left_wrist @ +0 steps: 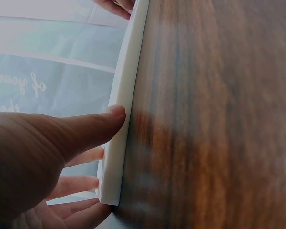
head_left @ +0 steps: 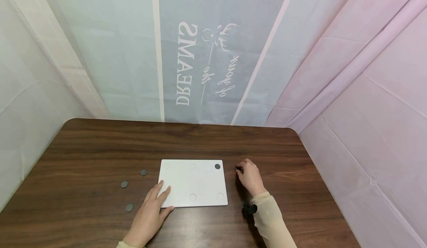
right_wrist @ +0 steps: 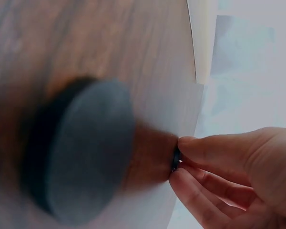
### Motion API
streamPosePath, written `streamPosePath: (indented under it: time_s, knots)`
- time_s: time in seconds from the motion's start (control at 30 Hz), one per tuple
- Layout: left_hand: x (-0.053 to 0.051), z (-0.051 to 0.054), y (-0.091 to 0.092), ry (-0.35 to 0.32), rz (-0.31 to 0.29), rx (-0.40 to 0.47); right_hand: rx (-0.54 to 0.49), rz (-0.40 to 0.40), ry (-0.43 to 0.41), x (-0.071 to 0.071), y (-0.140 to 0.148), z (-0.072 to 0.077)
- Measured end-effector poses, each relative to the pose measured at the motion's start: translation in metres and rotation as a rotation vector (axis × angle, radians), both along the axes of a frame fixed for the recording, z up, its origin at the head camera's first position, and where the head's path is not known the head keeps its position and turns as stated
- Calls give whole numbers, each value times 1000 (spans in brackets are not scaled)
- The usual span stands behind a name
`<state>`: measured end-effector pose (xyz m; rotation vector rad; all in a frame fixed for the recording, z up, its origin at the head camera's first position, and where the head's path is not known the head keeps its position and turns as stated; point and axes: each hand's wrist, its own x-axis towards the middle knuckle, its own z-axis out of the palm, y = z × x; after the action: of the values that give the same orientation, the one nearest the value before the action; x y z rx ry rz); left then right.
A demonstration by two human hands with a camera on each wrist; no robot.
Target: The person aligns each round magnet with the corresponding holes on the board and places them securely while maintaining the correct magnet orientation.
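Note:
A white rectangular board point(head_left: 200, 183) with several shallow round recesses lies on the table. One dark disc point(head_left: 217, 166) sits in its far right recess. My left hand point(head_left: 146, 214) rests at the board's near left corner, fingers spread on the surface and the left side. In the left wrist view the thumb point(left_wrist: 93, 131) touches the board's front edge point(left_wrist: 121, 138). To the right of the board, my right hand point(head_left: 251, 177) pinches a small dark disc point(right_wrist: 176, 158) between thumb and fingertips, right at the tabletop. A second dark disc point(right_wrist: 90, 152) looms large and blurred near the right wrist camera.
Left of the board, three grey discs point(head_left: 124, 184) lie apart on the brown wooden table point(head_left: 100, 148). A black wrist camera point(head_left: 249, 210) is strapped at the right sleeve. Printed curtains point(head_left: 213, 55) hang beyond the table's far edge and at both sides.

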<state>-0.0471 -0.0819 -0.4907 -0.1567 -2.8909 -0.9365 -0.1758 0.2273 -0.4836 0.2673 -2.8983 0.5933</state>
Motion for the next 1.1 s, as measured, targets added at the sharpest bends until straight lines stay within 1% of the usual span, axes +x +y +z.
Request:
streamPosePath:
  time_s: [0.17,0.5,0.7,0.93,1.1]
  knots:
    - [0,-1,-1,7,0,3,1,-3,8,1,0,1]
    - [-1,0,-1,-3,-3,1,-18,-7,-65,-2,-1,3]
    - [-1,1,-1,-9,3,-2,-10,10,-60,-2,-1,7]
    - [-2,2,0,-26,11,-12,-42,48,-21,-3,-6,11]
    - [-1,2,-1,-34,10,-12,-62,64,-38,-5,-12,14]
